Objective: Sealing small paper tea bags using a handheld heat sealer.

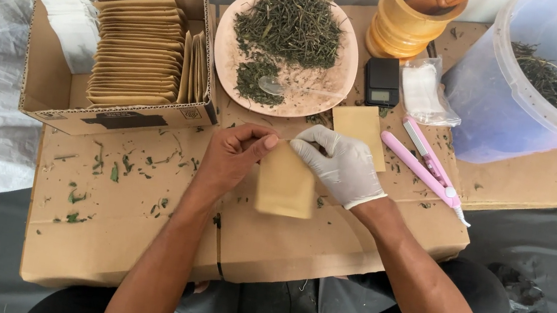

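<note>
Head view shows both hands pinching the top of a blurred brown paper pouch over the cardboard table: bare left hand and gloved right hand each close their grip on it. Box holds pouches; plate holds dried herbs; bucket is cut off.

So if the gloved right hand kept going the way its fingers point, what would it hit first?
The right hand points left across the top of the small tan pouch. It would most likely meet the bare left hand first; the fingertips are already nearly touching there.
</note>
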